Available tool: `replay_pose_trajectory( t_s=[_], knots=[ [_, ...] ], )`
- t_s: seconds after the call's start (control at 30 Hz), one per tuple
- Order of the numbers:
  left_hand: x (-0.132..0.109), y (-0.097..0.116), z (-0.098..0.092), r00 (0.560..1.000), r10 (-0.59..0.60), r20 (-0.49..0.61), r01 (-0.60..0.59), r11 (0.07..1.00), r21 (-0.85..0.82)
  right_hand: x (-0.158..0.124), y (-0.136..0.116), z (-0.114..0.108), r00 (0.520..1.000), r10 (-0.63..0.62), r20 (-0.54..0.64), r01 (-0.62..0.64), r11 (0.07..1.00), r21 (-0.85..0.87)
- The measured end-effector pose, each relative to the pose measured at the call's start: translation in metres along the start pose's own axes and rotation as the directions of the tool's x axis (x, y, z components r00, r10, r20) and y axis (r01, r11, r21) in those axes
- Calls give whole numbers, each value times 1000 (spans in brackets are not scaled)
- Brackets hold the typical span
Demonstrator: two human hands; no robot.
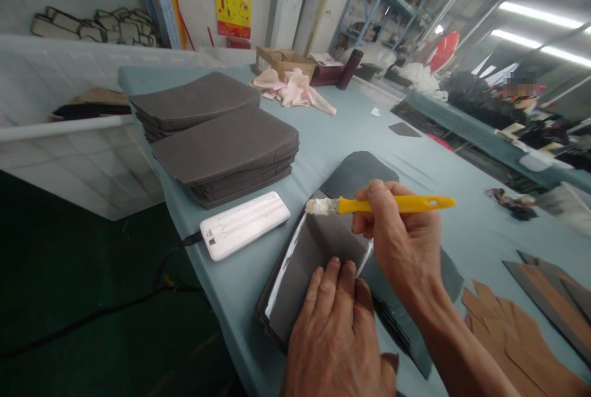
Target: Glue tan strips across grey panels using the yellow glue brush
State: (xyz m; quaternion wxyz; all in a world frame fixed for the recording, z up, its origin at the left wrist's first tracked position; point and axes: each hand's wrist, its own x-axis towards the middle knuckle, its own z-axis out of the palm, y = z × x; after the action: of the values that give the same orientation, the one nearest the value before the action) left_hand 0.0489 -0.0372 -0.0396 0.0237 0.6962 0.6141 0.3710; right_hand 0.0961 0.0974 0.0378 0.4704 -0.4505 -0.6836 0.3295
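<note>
My right hand [401, 231] grips a yellow-handled paintbrush [397, 203], whose bristles are coated in white paste. The bristle tip is at the far left corner of a dark grey panel [318, 243]. White strips of paste run along the panel's left edge and part of its right edge. My left hand [335, 329] lies flat on the panel's near part, fingers stretched out, hiding some of it. Dark greenish sheets [360, 172] show behind the panel and to its right, partly covered by my right hand and forearm.
Two stacks of dark grey sheets [226, 148] stand at the table's left, near a white power bank-like device [244, 224] with a black cable. Brown pieces [517, 335] lie at right. Pink cloth [295, 86] and a cardboard box [284, 61] sit at the back; a white bin [69, 144] stands left.
</note>
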Motion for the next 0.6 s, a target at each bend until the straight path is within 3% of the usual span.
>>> replay_pose_trajectory(
  t_s=[0.2, 0.4, 0.6],
  knots=[
    [0, 3, -3, 992, -3, 129, 3, 1000, 2, 16, 12, 4, 1000, -2, 2, 2, 998, -57],
    [0, 1, -3, 994, -26, 108, 27, 1000, -10, 20, 6, -1, 996, -34, -77, 33, 999, -9],
    [0, 1, -2, 993, -8, 114, 5, 1000, 24, 10, 10, 2, 1000, 4, 11, -4, 1000, -7]
  ],
)
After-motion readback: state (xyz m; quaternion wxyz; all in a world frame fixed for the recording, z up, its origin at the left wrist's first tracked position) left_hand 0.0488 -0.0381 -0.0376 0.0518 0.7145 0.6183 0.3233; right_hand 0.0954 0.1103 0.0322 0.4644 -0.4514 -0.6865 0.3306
